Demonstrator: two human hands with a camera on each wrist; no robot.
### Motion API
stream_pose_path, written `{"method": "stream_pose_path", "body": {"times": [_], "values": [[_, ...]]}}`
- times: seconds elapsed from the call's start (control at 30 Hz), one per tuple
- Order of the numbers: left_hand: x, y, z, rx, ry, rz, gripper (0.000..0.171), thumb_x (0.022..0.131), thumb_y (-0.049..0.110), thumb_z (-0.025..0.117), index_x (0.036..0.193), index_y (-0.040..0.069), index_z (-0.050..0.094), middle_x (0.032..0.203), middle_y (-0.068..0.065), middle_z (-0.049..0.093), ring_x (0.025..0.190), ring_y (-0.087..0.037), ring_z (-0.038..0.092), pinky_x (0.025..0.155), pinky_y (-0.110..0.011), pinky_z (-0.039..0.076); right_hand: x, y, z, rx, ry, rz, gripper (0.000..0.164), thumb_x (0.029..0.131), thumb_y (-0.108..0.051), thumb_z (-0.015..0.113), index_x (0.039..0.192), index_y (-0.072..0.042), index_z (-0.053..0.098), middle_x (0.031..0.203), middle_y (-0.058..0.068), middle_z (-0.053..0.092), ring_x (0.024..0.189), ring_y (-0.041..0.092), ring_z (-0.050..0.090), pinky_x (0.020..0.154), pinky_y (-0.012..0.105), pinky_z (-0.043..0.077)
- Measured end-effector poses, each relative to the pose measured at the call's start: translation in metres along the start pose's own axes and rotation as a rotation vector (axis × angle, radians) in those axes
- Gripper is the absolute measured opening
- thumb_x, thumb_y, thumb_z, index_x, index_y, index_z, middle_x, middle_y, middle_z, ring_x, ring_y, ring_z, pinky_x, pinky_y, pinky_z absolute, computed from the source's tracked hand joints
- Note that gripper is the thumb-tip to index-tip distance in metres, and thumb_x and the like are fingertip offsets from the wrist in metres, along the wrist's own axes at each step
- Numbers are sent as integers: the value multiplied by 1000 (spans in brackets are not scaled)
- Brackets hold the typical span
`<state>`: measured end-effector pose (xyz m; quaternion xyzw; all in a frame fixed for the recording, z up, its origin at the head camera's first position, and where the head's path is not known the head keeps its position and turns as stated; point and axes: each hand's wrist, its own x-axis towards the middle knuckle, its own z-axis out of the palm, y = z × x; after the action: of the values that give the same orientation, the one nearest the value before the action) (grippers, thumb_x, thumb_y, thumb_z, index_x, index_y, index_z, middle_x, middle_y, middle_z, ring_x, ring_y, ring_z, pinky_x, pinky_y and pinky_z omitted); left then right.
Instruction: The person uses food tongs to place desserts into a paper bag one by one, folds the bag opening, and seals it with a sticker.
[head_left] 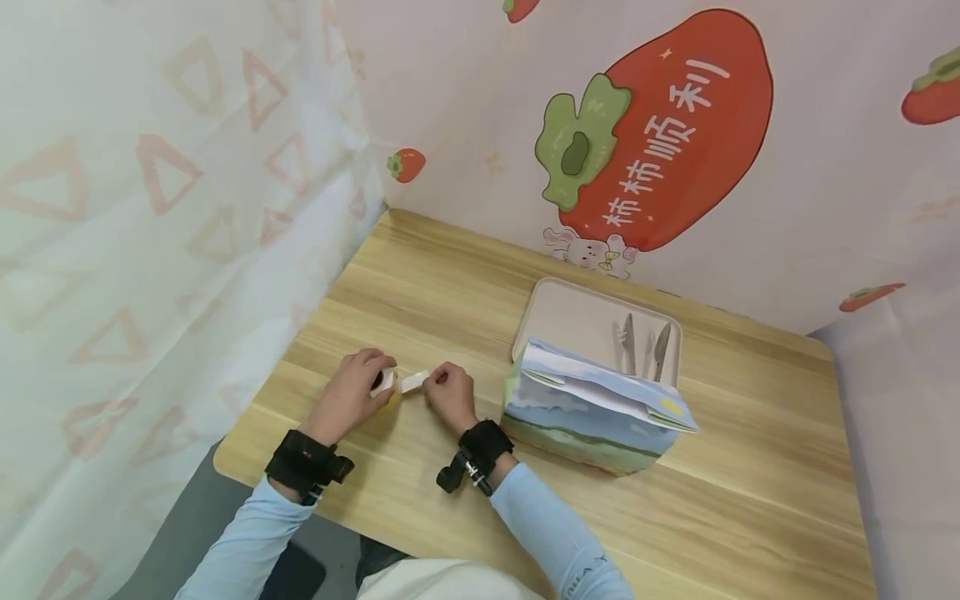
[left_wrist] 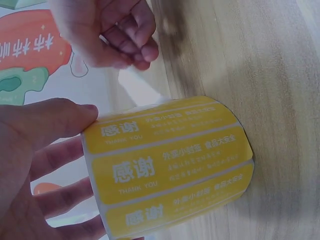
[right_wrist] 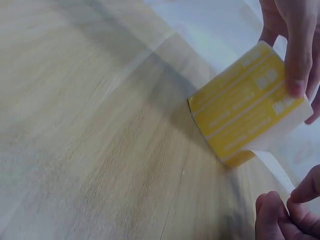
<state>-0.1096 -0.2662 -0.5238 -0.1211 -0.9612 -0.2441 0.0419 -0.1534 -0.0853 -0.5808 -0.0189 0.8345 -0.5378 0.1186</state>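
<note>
A roll of yellow stickers, printed with white characters and "THANK YOU", is gripped at one end by my left hand, thumb on top and fingers beneath. A short white strip of backing runs from the roll toward my right hand. Its free end is pinched between the thumb and finger of that hand, as the right wrist view shows. The roll stands tilted close over the wooden table. To the right of my right hand is a paper bag with a painted landscape and a folded top.
Behind the bag lies a pale tray holding a fork and knives. A patterned curtain hangs along the left side and a printed backdrop stands at the table's far edge.
</note>
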Motion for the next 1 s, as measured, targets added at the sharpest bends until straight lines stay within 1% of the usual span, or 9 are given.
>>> {"method": "stream_pose_path", "body": {"times": [0.1, 0.33, 0.4, 0.53, 0.67, 0.77, 0.83, 0.9, 1.0], "values": [[-1, 1, 0, 4, 0, 0, 38, 81, 9, 79, 115, -1, 65, 116, -23, 62, 108, -42, 58, 97, -54, 45, -4, 4, -4, 33, 36, 30, 7, 87, -9, 61, 80, -8, 63, 67, 4, 64, 54, 9, 55, 56, 24, 41], [-7, 2, 3, -11, -21, -35, 39, 81, 7, 79, 117, -1, 65, 117, -23, 61, 107, -42, 58, 93, -53, 47, -14, 10, -10, 131, 60, 96, 11, 93, -14, 59, 83, -10, 55, 73, 6, 70, 56, 8, 63, 57, 25, 49], [-10, 2, 4, -12, -28, -38, 39, 82, 7, 79, 117, -1, 64, 118, -24, 61, 108, -42, 57, 93, -53, 47, -16, 11, -10, 121, 76, 88, 11, 92, -14, 59, 82, -11, 55, 76, 6, 70, 57, 7, 61, 58, 24, 47], [-12, 8, 1, 31, -34, -35, 45, 83, 15, 80, 121, -1, 63, 125, -27, 59, 116, -46, 55, 94, -60, 45, -25, 9, -11, 68, 80, 15, 12, 87, -11, 62, 77, -11, 57, 90, 7, 70, 71, 9, 60, 67, 24, 46], [-6, 32, -10, 4, 20, 53, 51, 86, 23, 78, 126, -2, 58, 130, -26, 56, 123, -44, 52, 98, -59, 45, -41, -3, -21, 69, 42, -41, 13, 86, -8, 64, 75, -10, 57, 101, 8, 70, 78, 7, 61, 73, 22, 48], [0, 54, -19, -49, 67, 195, 49, 86, 20, 77, 126, -1, 58, 124, -20, 60, 118, -37, 56, 97, -49, 49, -54, -18, -35, 166, 2, -27, 10, 86, -7, 62, 77, -6, 58, 105, 10, 69, 74, 7, 63, 65, 20, 47], [2, 65, -23, -56, 83, 262, 46, 86, 17, 77, 124, 1, 59, 120, -16, 62, 114, -33, 58, 93, -46, 52, -63, -30, -46, 257, -33, -10, 9, 88, -6, 61, 80, -3, 58, 108, 12, 68, 72, 10, 64, 59, 20, 45], [1, 74, -25, -60, 98, 298, 44, 85, 16, 77, 123, 3, 60, 117, -13, 63, 112, -29, 60, 90, -44, 53, -72, -42, -59, 346, -81, -1, 9, 90, -6, 59, 83, 0, 57, 112, 13, 65, 72, 12, 64, 54, 21, 43], [-1, 82, -28, -97, 115, 307, 40, 86, 13, 76, 122, 4, 61, 116, -10, 65, 111, -26, 61, 89, -42, 54, -86, -56, -77, 435, -146, -13, 10, 94, -6, 57, 89, 2, 55, 113, 13, 62, 74, 10, 63, 54, 21, 41]]}}
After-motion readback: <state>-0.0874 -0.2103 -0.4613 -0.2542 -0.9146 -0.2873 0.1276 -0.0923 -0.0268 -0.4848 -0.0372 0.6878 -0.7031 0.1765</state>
